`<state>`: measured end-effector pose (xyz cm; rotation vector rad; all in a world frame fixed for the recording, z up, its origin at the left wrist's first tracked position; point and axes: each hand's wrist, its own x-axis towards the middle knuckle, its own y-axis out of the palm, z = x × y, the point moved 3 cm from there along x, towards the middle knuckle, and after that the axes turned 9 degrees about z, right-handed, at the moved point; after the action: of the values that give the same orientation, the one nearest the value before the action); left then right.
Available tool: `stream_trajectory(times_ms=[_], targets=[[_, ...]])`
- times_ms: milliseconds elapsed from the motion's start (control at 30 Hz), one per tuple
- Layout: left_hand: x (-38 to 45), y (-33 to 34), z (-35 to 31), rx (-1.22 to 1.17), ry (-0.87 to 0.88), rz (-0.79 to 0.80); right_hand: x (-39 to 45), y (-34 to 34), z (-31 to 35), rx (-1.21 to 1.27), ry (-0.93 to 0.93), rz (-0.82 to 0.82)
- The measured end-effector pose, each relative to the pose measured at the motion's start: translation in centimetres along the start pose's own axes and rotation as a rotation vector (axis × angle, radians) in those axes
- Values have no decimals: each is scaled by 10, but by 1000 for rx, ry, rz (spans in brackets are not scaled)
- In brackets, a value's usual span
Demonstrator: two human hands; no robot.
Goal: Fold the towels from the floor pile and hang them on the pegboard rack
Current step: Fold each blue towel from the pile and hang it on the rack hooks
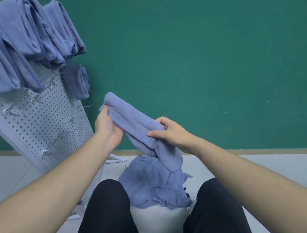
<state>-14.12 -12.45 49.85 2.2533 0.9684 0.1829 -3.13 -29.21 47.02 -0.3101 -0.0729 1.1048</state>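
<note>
Two bare hands hold one blue towel (136, 126) in the air in front of a green wall (204, 57), seen from a camera on the person's head looking down. The towel is already folded into a long narrow band that slopes from upper left down to lower right, its loose tail hanging over the floor pile (155, 187) of crumpled blue towels between the person's knees.

The left hand (107, 127) grips the band near its upper end, thumb on top and fingers curled underneath. The right hand (171, 133) pinches the band at its middle, thumb on the near face and fingers wrapped over the far edge. Both hands are closed on the cloth; neither is free.

Judging by this, the folding of this towel looks nearly finished and the hanging step comes next. That move calls for carrying the band left to the tilted white pegboard rack (43, 122), and draping it over one of the bare metal hooks (73, 119) there.

Several folded towels (29, 40) already hang along the top of the rack, with a darker one (77, 81) just below them.
</note>
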Motion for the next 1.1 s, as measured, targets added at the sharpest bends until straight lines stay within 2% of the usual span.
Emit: stream_trajectory(times_ms=[100,233,300,400,467,533,600,667,700,800,933,1033,1100], targets=[[3,-27,0,-2,-24,-31,9,4,5,22,13,47],[3,-55,-9,-7,-110,-102,19,5,22,21,-51,10],[6,-68,-16,83,-122,-107,25,2,30,-38,-75,30],[10,-82,-26,550,-80,-145,33,0,42,-97,-83,125],[10,-81,-28,896,67,-116,37,-2,51,-125,-87,173],[6,-68,-32,1072,269,6,43,-1,59,-166,-79,220],[5,-47,-34,1133,363,245,49,2,65,-198,-72,276],[3,-28,-32,1176,254,505,55,6,69,-197,-71,334],[4,-21,-32,1211,167,574,58,9,71,-175,-72,358],[9,-12,-39,1406,21,633,64,11,79,-117,-62,409],[16,-17,-52,1375,-37,606,72,10,85,-112,-8,480],[22,-24,-59,1305,5,535,83,14,86,-251,22,533],[27,-31,-66,1186,29,461,94,17,90,-312,24,499]])
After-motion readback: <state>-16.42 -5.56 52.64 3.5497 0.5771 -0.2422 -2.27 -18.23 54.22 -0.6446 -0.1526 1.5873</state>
